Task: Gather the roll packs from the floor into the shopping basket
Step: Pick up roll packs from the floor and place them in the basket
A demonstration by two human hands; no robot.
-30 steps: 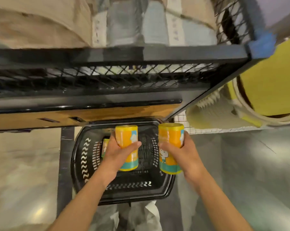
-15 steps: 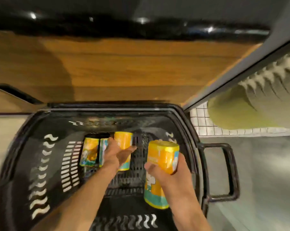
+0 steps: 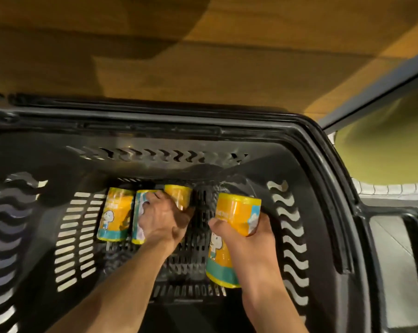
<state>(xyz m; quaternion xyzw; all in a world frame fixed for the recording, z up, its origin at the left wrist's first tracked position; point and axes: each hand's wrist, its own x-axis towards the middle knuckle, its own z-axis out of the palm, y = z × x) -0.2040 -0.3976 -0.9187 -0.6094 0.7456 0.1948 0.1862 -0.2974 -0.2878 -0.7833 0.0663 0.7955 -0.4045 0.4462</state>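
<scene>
Both arms reach deep into the black basket (image 3: pixel 318 145). The left hand (image 3: pixel 163 218) wraps a roll pack (image 3: pixel 179 197) and sets it on the basket floor just beside two packs (image 3: pixel 115 215) already lying there, probably to keep a tidy row. The right hand (image 3: pixel 247 239) grips another pack (image 3: pixel 234 219) upright, above the bottom, apparently waiting for its slot alongside.

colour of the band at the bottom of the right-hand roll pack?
Teal, below an orange-yellow body; head view, roll pack in the right hand.
</scene>
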